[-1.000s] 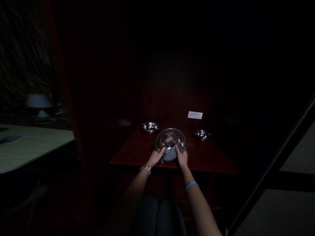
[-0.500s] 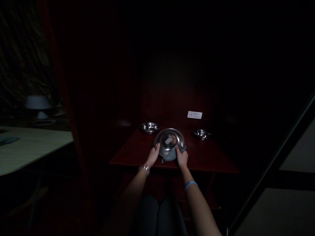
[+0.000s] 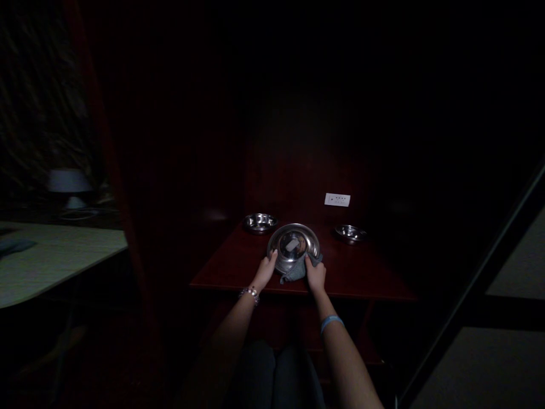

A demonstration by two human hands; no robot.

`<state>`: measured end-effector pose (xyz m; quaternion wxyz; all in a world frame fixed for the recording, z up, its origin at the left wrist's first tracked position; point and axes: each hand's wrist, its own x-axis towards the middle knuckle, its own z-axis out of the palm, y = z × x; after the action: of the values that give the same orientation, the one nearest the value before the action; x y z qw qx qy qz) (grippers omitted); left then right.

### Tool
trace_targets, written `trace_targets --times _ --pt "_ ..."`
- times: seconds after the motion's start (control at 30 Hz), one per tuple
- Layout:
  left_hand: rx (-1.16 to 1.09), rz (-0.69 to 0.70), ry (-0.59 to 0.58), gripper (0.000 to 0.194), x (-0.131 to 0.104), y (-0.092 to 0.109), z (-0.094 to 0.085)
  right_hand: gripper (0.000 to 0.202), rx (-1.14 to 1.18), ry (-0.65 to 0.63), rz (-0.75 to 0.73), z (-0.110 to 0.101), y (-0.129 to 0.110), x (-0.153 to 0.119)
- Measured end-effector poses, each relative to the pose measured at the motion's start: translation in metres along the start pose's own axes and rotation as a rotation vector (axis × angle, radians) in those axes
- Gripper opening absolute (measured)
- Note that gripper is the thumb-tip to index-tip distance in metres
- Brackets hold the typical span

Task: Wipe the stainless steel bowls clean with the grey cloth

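A shiny round steel bowl (image 3: 284,237) is held tilted above the front part of the dark red desk (image 3: 230,267). Whether its inside or its underside faces me, I cannot tell. My left hand (image 3: 266,269) grips its lower left rim, thumb on the near face. On the lower right, my right hand (image 3: 315,275) is closed around a grey cloth (image 3: 294,271), pressing it against the rim with the thumb. The cloth hangs over the bowl's lower edge. The fingers behind the bowl are hidden.
One steel bowl (image 3: 260,222) stands at the back left of the desk, another (image 3: 349,233) at the back right. A white socket panel (image 3: 337,200) is on the rear wall. To the left are a pale table (image 3: 63,255) and a lamp (image 3: 70,182).
Hands, bowl and cloth stay almost the same; the whole view has shifted very slightly.
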<state>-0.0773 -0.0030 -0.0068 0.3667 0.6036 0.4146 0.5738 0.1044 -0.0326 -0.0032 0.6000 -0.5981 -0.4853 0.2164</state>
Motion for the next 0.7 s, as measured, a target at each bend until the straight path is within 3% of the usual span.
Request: trace_targets --times 0.13,0.37,0.53,0.7 --pt "-0.128 -0.018 -0.113 0.056 -0.003 0.008 0.003 0.047 0.041 -0.005 -0.004 -0.001 -0.001 0.0" --pt "-0.061 0.084 -0.297 0.063 -0.007 0.003 0.007 0.047 0.092 -0.054 -0.002 -0.002 -0.001 0.001" --pt "-0.051 -0.001 -0.169 0.049 0.0 -0.009 0.004 0.046 0.079 -0.093 -0.006 0.0 0.002 0.002" --pt "-0.114 -0.044 -0.043 0.05 0.004 -0.008 0.002 0.046 0.038 -0.128 -0.014 0.002 0.006 0.003"
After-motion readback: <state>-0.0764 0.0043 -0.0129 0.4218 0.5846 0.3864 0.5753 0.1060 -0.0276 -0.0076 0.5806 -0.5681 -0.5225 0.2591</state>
